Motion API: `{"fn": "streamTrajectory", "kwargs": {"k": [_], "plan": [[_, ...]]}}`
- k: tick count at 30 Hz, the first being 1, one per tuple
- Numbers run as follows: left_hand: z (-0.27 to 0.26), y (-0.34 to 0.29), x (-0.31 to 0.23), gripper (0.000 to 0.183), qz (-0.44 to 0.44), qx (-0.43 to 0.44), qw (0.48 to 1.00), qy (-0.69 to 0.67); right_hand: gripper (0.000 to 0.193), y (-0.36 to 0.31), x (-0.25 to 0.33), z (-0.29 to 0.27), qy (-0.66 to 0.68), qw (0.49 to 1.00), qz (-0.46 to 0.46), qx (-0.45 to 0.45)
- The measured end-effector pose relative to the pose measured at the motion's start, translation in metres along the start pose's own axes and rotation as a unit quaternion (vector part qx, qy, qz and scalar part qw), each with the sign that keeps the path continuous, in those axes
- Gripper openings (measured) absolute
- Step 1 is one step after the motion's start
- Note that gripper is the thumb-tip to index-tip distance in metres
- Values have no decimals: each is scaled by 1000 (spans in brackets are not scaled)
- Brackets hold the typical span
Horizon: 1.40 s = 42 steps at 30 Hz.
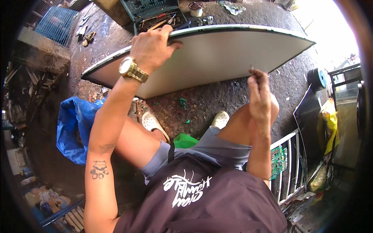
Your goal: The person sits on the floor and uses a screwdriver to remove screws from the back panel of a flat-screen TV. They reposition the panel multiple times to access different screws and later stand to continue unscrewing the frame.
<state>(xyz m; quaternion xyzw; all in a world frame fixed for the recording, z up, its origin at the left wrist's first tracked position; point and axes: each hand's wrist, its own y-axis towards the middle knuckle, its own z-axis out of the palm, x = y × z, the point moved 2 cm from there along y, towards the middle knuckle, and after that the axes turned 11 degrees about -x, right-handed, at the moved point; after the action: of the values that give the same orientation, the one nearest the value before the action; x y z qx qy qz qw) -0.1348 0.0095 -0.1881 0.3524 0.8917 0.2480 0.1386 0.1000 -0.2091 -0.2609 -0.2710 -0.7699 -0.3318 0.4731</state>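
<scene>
The wide pale panel (217, 54) is spanning the upper middle of the frame. It is probably behaving as stiff but easily cracked, so its rim is offering you the safest hold. Your left hand (152, 47) is gripping its top edge, thumb against the face; your right hand (259, 93) is pinching a small unidentifiable piece (251, 70), fingers nearly closed.

I see the left arm (105, 124) stretched toward eleven o'clock, the left hand (150, 48) curled, thumb (176, 46) jutting out; the bent right arm (259, 151) raises the right hand (259, 91) at one o'clock, slightly blurred.
</scene>
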Motion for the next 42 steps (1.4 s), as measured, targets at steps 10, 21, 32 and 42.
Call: {"fn": "streamTrajectory", "kwargs": {"k": [10,21,32,42], "plan": [[10,0,-12,43,59,-99,993,-39,26,-9,69,99,51,992,-104,-43],[22,17,-47,31,-12,-72,995,-74,19,2,78,123,77,992,-85,-60],[18,10,-52,27,19,-106,992,-67,16,-1,83,125,130,989,32,-64],[18,3,-50,13,48,-126,986,-94,12,-1,93,120,264,953,148,-9]]}}
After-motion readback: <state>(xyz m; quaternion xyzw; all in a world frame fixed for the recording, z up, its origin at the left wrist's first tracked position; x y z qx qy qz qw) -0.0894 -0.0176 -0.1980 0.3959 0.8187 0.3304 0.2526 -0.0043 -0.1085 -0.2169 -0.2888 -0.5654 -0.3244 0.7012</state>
